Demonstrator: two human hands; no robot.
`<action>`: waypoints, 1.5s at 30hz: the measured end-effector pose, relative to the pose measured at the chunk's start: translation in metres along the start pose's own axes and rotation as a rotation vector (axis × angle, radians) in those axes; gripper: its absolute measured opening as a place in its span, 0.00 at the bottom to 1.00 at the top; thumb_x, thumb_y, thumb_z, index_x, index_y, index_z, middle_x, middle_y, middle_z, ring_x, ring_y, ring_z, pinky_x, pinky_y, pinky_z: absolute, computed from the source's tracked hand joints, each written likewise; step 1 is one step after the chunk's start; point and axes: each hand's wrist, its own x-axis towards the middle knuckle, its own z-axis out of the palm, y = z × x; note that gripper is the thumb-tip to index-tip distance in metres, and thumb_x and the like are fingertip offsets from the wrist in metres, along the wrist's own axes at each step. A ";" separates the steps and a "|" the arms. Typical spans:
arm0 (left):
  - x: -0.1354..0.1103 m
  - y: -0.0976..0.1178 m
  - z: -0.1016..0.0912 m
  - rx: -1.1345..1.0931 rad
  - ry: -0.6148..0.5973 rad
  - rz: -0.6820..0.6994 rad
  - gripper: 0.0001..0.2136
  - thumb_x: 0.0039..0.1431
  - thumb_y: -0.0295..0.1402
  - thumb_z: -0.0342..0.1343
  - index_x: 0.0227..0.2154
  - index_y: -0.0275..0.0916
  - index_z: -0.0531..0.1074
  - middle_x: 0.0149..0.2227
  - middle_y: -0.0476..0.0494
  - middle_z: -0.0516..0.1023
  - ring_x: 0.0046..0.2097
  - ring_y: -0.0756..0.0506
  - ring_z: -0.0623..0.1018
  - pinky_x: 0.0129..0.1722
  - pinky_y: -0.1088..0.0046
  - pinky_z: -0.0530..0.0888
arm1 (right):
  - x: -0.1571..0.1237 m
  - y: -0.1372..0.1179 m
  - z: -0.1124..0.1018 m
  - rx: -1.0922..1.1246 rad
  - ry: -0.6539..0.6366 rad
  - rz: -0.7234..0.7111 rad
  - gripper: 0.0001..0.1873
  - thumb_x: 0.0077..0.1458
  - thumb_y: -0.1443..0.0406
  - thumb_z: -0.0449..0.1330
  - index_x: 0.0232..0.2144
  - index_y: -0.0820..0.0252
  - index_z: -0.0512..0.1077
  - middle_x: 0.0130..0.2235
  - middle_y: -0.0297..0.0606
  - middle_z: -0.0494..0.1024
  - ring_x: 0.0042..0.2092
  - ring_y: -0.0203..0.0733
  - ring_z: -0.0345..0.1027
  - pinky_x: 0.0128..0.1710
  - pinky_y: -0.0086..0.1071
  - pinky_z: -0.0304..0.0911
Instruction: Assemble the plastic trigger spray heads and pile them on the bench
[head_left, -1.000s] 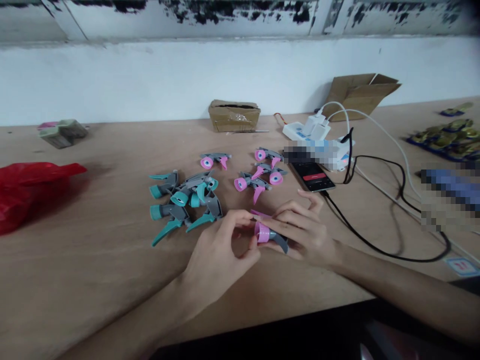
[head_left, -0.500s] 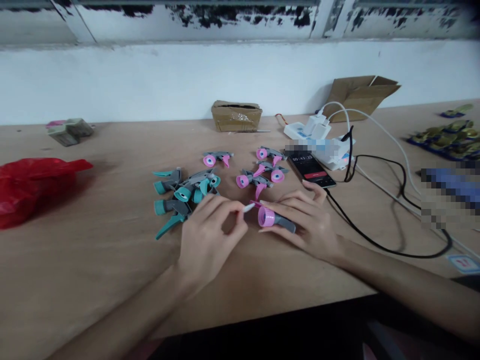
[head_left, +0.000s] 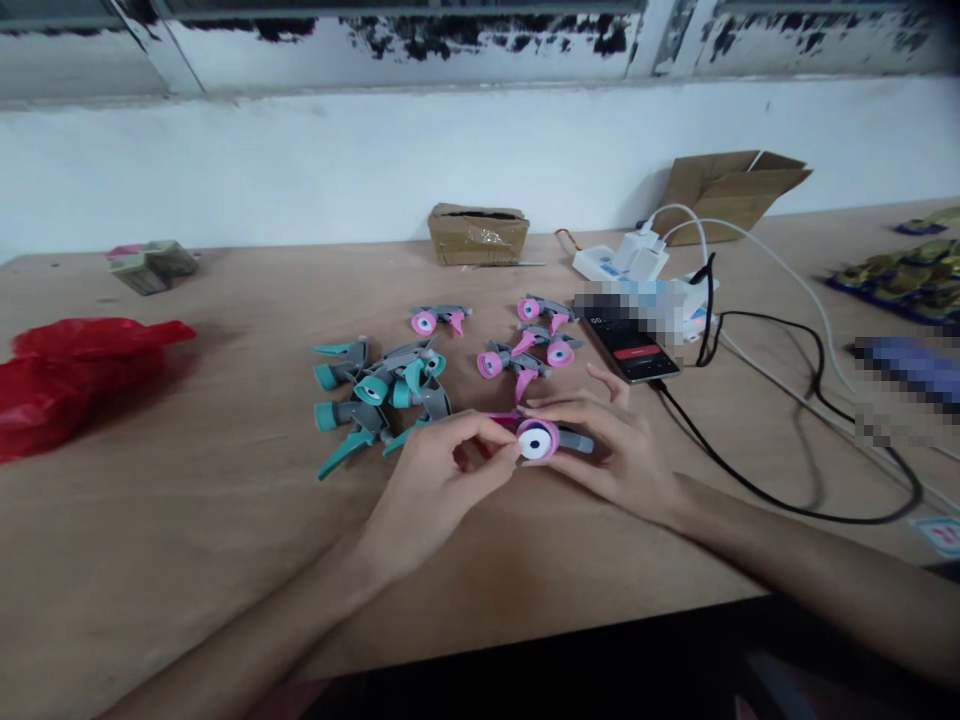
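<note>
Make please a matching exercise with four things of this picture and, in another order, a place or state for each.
1. White disc
2. Pink-and-gray spray head nearest the person
3. Phone
4. Red plastic bag

A. Black cable plugged in
B. At the picture's left edge
C. Touched by the left hand
D. Held by the right hand

Pairs: 1-C, 2-D, 3-A, 4-B

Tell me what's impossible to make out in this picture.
All in the head view:
Pink-and-gray plastic spray trigger head: partly covered by the right hand.
White round disc: how deep it sits, hidden by its own face.
Red plastic bag: cut off by the left edge.
Black rectangular phone: screen digits partly hidden by pixelation.
</note>
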 end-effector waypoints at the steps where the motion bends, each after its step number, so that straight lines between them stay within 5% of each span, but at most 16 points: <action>1: -0.001 0.001 0.000 0.049 0.015 0.020 0.06 0.57 0.30 0.53 0.28 0.37 0.73 0.28 0.51 0.75 0.29 0.52 0.71 0.26 0.78 0.67 | 0.000 0.000 0.000 0.004 -0.007 -0.005 0.13 0.52 0.61 0.61 0.41 0.53 0.68 0.41 0.35 0.78 0.44 0.41 0.72 0.58 0.48 0.42; 14: -0.004 -0.004 0.008 0.169 0.175 0.060 0.03 0.55 0.30 0.56 0.30 0.38 0.67 0.31 0.51 0.71 0.31 0.52 0.72 0.28 0.78 0.70 | 0.000 0.000 0.002 0.000 -0.021 -0.032 0.13 0.51 0.61 0.61 0.42 0.52 0.70 0.40 0.32 0.79 0.44 0.40 0.72 0.57 0.47 0.42; 24: -0.005 0.002 0.010 0.256 0.225 0.241 0.05 0.53 0.24 0.56 0.30 0.40 0.72 0.32 0.50 0.68 0.29 0.54 0.70 0.24 0.82 0.71 | 0.000 -0.001 0.003 0.011 -0.024 -0.034 0.14 0.50 0.60 0.62 0.41 0.53 0.70 0.40 0.33 0.79 0.43 0.40 0.72 0.57 0.46 0.42; 45: -0.005 -0.004 0.013 0.355 0.208 0.261 0.06 0.54 0.25 0.55 0.33 0.40 0.73 0.33 0.49 0.70 0.30 0.53 0.71 0.30 0.78 0.72 | -0.003 -0.001 0.004 0.013 -0.011 -0.020 0.13 0.49 0.61 0.63 0.39 0.54 0.71 0.37 0.31 0.79 0.42 0.38 0.71 0.56 0.44 0.42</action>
